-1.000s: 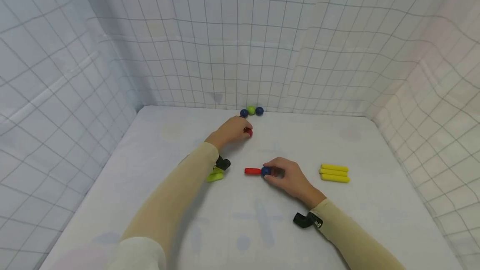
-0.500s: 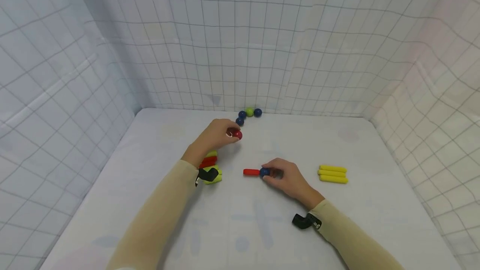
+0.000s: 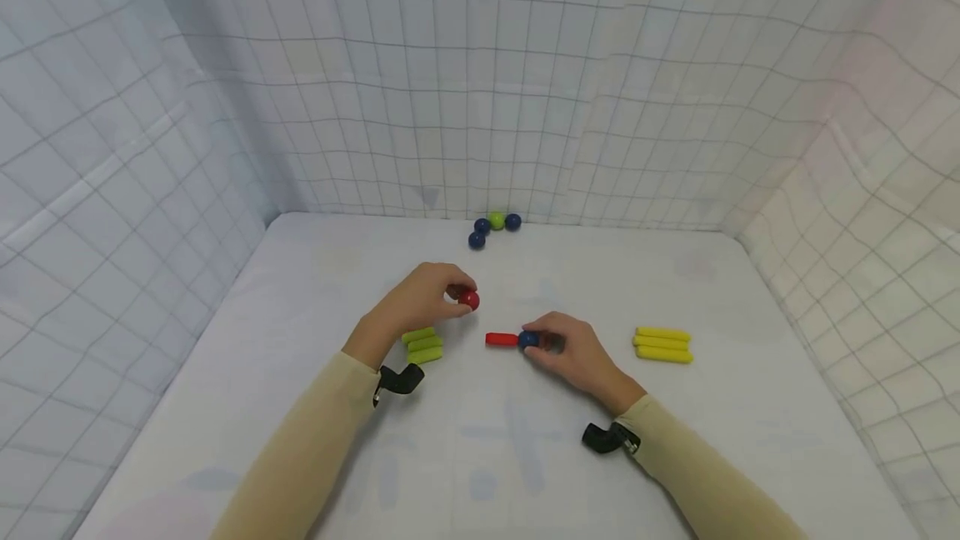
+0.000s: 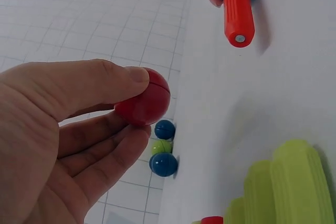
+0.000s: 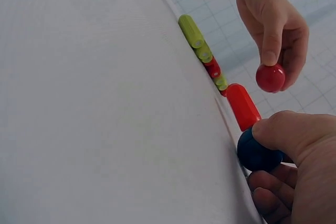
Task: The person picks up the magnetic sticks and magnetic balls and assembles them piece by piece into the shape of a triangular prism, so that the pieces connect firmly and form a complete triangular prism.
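My left hand (image 3: pixel 420 302) pinches a glossy red ball (image 3: pixel 470 300) between thumb and fingers. The left wrist view shows that ball (image 4: pixel 144 100) held off the white surface. Lower and to the right, my right hand (image 3: pixel 577 357) grips a dark blue ball (image 3: pixel 528 340) with thumb and fingers. A short red stick (image 3: pixel 501 339) meets the blue ball end to end and points left. A small silvery disc shows in the stick's free end in the left wrist view. The red ball and red stick are apart.
Several light green sticks (image 3: pixel 423 346) lie by my left wrist, with red ones among them in the right wrist view. Three yellow sticks (image 3: pixel 662 344) lie at the right. Dark blue balls (image 3: pixel 477 240) and a green ball (image 3: pixel 497 221) sit near the back grid-patterned cloth (image 3: pixel 450 107).
My left hand has drawn the red ball from near the back balls toward me and slightly left. My right hand has stayed on the blue ball beside the red stick.
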Motion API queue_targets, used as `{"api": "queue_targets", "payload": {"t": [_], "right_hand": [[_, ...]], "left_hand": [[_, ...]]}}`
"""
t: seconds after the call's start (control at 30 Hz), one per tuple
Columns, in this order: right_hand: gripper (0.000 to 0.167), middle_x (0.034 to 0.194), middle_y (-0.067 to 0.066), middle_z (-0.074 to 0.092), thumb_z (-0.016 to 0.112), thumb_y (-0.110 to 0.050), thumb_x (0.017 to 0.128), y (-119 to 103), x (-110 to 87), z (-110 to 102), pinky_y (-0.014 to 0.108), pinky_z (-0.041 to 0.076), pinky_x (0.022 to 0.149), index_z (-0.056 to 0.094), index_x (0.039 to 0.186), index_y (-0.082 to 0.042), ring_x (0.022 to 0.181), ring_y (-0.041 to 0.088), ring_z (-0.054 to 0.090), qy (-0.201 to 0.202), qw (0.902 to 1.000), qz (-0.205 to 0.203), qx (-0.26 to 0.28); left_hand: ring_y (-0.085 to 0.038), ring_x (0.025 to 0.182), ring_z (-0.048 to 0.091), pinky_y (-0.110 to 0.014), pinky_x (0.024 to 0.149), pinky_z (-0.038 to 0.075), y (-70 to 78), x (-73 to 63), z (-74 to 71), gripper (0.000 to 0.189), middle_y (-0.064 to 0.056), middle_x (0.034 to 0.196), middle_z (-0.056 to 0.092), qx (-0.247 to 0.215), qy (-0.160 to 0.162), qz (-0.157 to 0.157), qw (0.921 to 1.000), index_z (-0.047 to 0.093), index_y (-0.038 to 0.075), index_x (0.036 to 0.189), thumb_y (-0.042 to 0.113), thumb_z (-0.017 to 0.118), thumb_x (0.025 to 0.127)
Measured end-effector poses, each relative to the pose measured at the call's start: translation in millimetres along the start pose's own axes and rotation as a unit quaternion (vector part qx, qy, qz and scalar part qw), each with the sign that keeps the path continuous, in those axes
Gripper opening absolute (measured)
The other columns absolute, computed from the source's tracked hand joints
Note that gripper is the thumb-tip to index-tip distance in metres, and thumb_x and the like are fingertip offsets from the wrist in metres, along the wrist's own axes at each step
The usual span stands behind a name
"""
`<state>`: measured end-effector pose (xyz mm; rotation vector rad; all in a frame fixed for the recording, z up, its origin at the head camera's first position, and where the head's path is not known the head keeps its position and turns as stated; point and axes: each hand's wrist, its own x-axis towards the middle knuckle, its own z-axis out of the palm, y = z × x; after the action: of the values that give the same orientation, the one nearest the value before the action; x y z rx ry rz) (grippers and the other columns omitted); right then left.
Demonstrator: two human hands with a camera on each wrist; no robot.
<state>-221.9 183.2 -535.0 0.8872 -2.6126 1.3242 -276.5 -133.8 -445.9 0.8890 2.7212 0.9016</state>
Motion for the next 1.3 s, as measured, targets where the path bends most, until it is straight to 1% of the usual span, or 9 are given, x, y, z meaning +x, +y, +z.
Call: {"api": "queue_targets", "payload": {"t": [0.27, 0.4, 0.5, 0.6, 0.67, 0.87, 1.03, 1.2, 1.3], "right_hand": [[0.032, 0.107, -0.013, 0.071, 0.087, -0.017, 0.095, -1.9, -3.4, 1.7, 0.031, 0.056, 0.081, 0.08, 0.126, -0.017, 0.092, 0.012, 0.065, 0.006, 0.9998, 0.017, 0.0], [0.032, 0.107, -0.012, 0.071, 0.087, -0.016, 0.095, -5.2, -6.3, 2.7, 0.031, 0.056, 0.081, 0.08, 0.126, -0.014, 0.092, 0.013, 0.065, 0.007, 0.9998, 0.019, 0.002], [0.033, 0.108, -0.012, 0.071, 0.087, -0.016, 0.095, -6.7, -6.5, 2.6, 0.031, 0.056, 0.081, 0.08, 0.127, -0.014, 0.093, 0.013, 0.064, 0.008, 0.9999, 0.014, 0.002], [0.033, 0.108, -0.012, 0.071, 0.087, -0.015, 0.095, -6.7, -4.6, 2.0, 0.03, 0.056, 0.081, 0.08, 0.127, -0.015, 0.093, 0.013, 0.064, 0.01, 0.9999, 0.008, 0.002], [0.033, 0.108, -0.012, 0.071, 0.087, -0.014, 0.095, -6.0, -2.8, 1.6, 0.03, 0.056, 0.081, 0.08, 0.127, -0.015, 0.093, 0.013, 0.064, 0.01, 0.9999, 0.003, 0.002], [0.032, 0.108, -0.012, 0.071, 0.087, -0.015, 0.095, -6.1, 2.6, 0.0, 0.03, 0.056, 0.081, 0.08, 0.127, -0.015, 0.092, 0.013, 0.064, 0.007, 1.0, -0.002, 0.003], [0.032, 0.107, -0.012, 0.071, 0.087, -0.016, 0.095, -5.6, 3.2, 0.6, 0.031, 0.056, 0.081, 0.08, 0.126, -0.016, 0.092, 0.013, 0.064, 0.002, 0.9999, 0.01, 0.003], [0.032, 0.107, -0.012, 0.071, 0.087, -0.016, 0.095, -4.4, 1.1, 0.9, 0.032, 0.056, 0.082, 0.08, 0.126, -0.017, 0.093, 0.013, 0.064, 0.004, 0.9998, 0.019, 0.001], [0.032, 0.106, -0.012, 0.071, 0.087, -0.015, 0.095, -4.9, 1.2, 0.5, 0.032, 0.056, 0.082, 0.08, 0.126, -0.017, 0.093, 0.013, 0.064, 0.008, 0.9998, 0.019, -0.002]], "left_hand": [[-0.016, 0.103, 0.066, -0.036, 0.095, 0.057, -0.6, -8.0, 7.8, 0.031, 0.003, 0.112, 0.073, -0.001, -0.039, -0.029, 0.9988, 0.077, 0.008, 0.126, 0.018, 0.083, 0.098], [-0.015, 0.101, 0.066, -0.035, 0.094, 0.056, -0.6, -11.3, 10.7, 0.03, 0.004, 0.11, 0.073, 0.002, -0.053, -0.025, 0.9983, 0.078, 0.008, 0.124, 0.016, 0.084, 0.097], [-0.015, 0.098, 0.065, -0.035, 0.092, 0.056, 2.1, -12.1, 11.3, 0.027, 0.005, 0.108, 0.072, 0.004, -0.062, -0.019, 0.9979, 0.079, 0.009, 0.122, 0.015, 0.084, 0.096], [-0.016, 0.097, 0.063, -0.035, 0.091, 0.056, 5.1, -12.1, 11.4, 0.025, 0.006, 0.106, 0.071, 0.011, -0.065, -0.016, 0.9977, 0.079, 0.011, 0.119, 0.015, 0.084, 0.095], [-0.016, 0.096, 0.062, -0.035, 0.091, 0.055, 6.7, -12.2, 11.3, 0.024, 0.006, 0.105, 0.071, 0.014, -0.065, -0.02, 0.9976, 0.08, 0.011, 0.119, 0.015, 0.084, 0.095], [-0.014, 0.095, 0.064, -0.034, 0.091, 0.057, 8.4, -13.0, 13.6, 0.024, 0.006, 0.105, 0.072, 0.015, -0.071, -0.021, 0.9972, 0.08, 0.01, 0.118, 0.012, 0.084, 0.095], [-0.015, 0.095, 0.064, -0.033, 0.091, 0.057, 9.3, -11.8, 17.9, 0.022, 0.007, 0.102, 0.071, 0.019, -0.079, -0.017, 0.9966, 0.08, 0.011, 0.116, 0.013, 0.085, 0.095], [-0.015, 0.096, 0.064, -0.034, 0.092, 0.057, 10.1, -9.7, 21.4, 0.022, 0.007, 0.102, 0.072, 0.027, -0.085, -0.019, 0.9958, 0.081, 0.013, 0.116, 0.015, 0.086, 0.095], [-0.014, 0.095, 0.064, -0.033, 0.092, 0.057, 9.4, -7.9, 23.7, 0.021, 0.008, 0.103, 0.072, 0.03, -0.083, -0.01, 0.996, 0.081, 0.013, 0.115, 0.016, 0.086, 0.095]]}}
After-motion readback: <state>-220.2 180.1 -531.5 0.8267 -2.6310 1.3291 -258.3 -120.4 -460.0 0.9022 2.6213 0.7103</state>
